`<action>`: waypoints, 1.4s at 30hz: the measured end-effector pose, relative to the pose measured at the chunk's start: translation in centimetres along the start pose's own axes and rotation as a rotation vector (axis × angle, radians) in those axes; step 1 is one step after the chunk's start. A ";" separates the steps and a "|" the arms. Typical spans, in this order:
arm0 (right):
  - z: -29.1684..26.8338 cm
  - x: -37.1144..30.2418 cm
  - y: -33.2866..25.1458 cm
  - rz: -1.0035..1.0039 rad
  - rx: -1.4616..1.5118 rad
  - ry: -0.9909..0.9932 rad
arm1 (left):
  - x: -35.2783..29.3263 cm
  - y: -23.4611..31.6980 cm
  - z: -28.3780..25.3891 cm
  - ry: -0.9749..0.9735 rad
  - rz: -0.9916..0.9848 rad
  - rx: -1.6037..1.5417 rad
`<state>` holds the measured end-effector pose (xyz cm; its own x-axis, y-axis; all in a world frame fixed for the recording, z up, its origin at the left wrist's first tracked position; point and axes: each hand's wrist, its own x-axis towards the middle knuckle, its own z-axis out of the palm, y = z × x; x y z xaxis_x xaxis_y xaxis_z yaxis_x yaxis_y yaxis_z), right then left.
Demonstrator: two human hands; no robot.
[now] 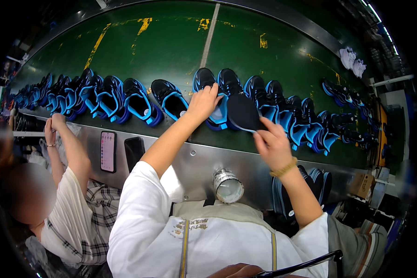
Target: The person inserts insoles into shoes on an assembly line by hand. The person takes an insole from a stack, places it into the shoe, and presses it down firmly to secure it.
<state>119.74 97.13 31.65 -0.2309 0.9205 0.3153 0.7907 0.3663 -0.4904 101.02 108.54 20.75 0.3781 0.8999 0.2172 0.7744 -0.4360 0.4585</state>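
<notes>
My right hand [274, 144] pinches the heel end of a black insole [242, 111] with a light blue edge. The insole is tilted over the opening of a black-and-blue sneaker, partly covering it and its neighbour. Closed on the upper of that sneaker [204, 78] is my left hand [203, 103], its fingers at the tongue and collar; the exact grip is partly hidden. To the left of this hand another sneaker [170, 98] lies at an angle, its blue-trimmed opening towards me.
Rows of similar sneakers [139, 99] line the green conveyor belt [171, 46] on both sides. On the metal ledge [199, 162] are two phones [108, 151] and a smeared can [228, 185]. Several insoles [316, 183] stand at right. A co-worker's hands [53, 125] are at left.
</notes>
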 end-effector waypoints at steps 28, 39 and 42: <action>1.4 -1.3 1.2 -0.076 -0.029 -0.139 | -0.1 -2.5 0.3 0.003 -0.165 0.075; -13.4 -26.8 7.3 0.446 -0.177 0.073 | -2.0 -4.0 1.9 0.000 -0.473 -0.558; -15.4 -32.1 13.7 0.860 -0.300 0.215 | -2.1 -4.9 3.3 0.148 -0.670 -0.611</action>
<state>146.71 70.51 27.28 0.5875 0.8030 0.0999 0.7613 -0.5066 -0.4047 98.14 108.73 15.18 -0.1549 0.9733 -0.1693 0.3895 0.2176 0.8949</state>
